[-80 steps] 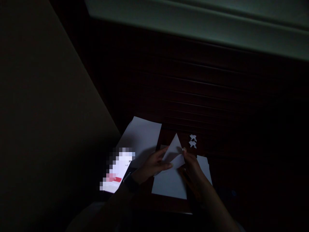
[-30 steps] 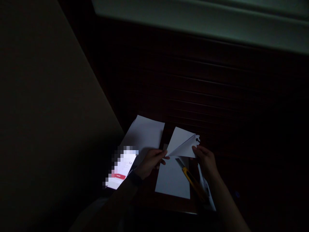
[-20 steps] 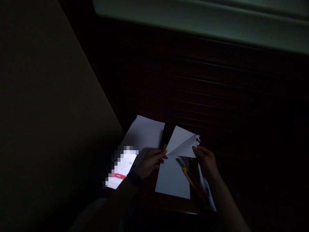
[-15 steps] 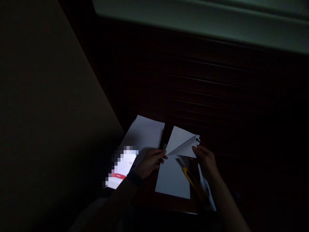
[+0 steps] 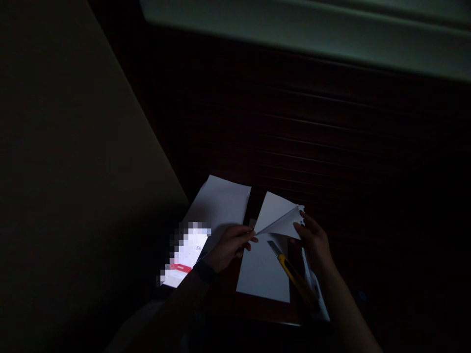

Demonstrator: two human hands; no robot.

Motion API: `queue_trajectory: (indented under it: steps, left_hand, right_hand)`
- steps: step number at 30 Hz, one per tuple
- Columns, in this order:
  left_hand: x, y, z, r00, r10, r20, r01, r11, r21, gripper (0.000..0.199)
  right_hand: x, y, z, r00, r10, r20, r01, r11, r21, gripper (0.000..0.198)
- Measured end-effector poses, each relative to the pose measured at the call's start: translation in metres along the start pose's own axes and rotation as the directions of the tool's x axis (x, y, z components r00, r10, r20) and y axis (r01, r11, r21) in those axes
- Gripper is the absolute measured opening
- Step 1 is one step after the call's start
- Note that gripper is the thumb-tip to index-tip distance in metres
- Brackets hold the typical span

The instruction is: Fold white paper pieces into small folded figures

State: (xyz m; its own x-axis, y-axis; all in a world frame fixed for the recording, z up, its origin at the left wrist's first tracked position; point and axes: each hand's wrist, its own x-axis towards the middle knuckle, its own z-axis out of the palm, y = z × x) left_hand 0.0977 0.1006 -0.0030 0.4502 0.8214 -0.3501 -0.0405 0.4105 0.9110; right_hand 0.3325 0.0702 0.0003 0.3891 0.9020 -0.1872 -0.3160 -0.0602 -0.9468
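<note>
A folded white sheet of paper (image 5: 276,212) is held up between my two hands, its right edge ragged. My left hand (image 5: 235,241) pinches the sheet's lower left corner. At the ragged right side, my right hand (image 5: 312,238) has its thumb and fingers closed on the edge. Below lies another white sheet (image 5: 263,274), flat on the dark table. Across its right side rests a yellow box cutter (image 5: 292,277) with the blade out, pointing up and left; it is close beneath my right hand.
To the left lies a larger white paper (image 5: 224,203). A lit phone (image 5: 186,260), partly pixelated, shines beside my left wrist. More white paper (image 5: 320,294) sits under my right forearm. The dark table's front edge (image 5: 283,323) shows below. A plain wall or panel (image 5: 91,122) rises at left.
My right hand's fingers have shifted up along the ragged edge and spread slightly. The left hand and the folded sheet have moved a little to the right.
</note>
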Motion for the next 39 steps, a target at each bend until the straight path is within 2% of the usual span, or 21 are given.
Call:
queue_trajectory:
  steps: [3,6,8,11,15,19,26,34,39]
  left_hand:
    - [0.0,0.0,0.001,1.0,0.027,0.014,-0.028,0.999,0.038,0.045]
    - [0.0,0.0,0.002,0.993,0.079,0.089,-0.087,0.993,0.081,0.051]
    - [0.0,-0.002,0.003,0.985,0.099,0.143,-0.116,0.986,0.12,0.047]
    - [0.003,-0.007,0.002,0.979,0.113,0.167,-0.144,0.972,0.185,0.038]
    - [0.007,-0.015,0.004,0.977,0.167,0.132,-0.196,0.949,0.249,0.035]
    - [0.009,-0.019,0.009,0.957,0.288,0.028,-0.277,0.887,0.369,0.042]
    - [0.015,-0.023,0.007,0.932,0.349,-0.102,-0.241,0.802,0.546,0.022]
    - [0.008,-0.013,0.01,0.945,0.316,-0.091,-0.208,0.789,0.578,0.023]
    - [0.006,-0.011,0.013,0.945,0.323,-0.045,-0.213,0.717,0.664,0.033]
  right_hand:
    - [0.0,-0.001,0.0,1.0,-0.022,-0.004,0.022,0.999,-0.027,0.06]
    - [0.002,0.0,-0.003,0.999,0.021,0.025,-0.02,0.998,-0.057,0.041]
    - [0.003,0.001,-0.005,0.998,0.048,0.034,-0.045,0.996,-0.073,0.031]
    - [0.005,0.002,-0.006,0.999,0.041,0.027,-0.039,0.996,-0.079,0.028]
    - [0.005,0.001,-0.005,1.0,0.013,0.015,-0.012,0.995,-0.095,0.026]
    - [0.005,0.004,-0.007,1.0,-0.005,0.027,0.009,0.99,-0.139,0.028]
    - [0.005,0.004,-0.008,0.995,-0.083,0.047,0.093,0.954,-0.283,0.032]
    - [-0.001,-0.003,0.0,0.999,-0.013,0.045,0.02,0.986,-0.163,0.031]
    - [-0.003,-0.004,0.003,0.999,0.013,0.033,-0.009,0.992,-0.123,0.029]
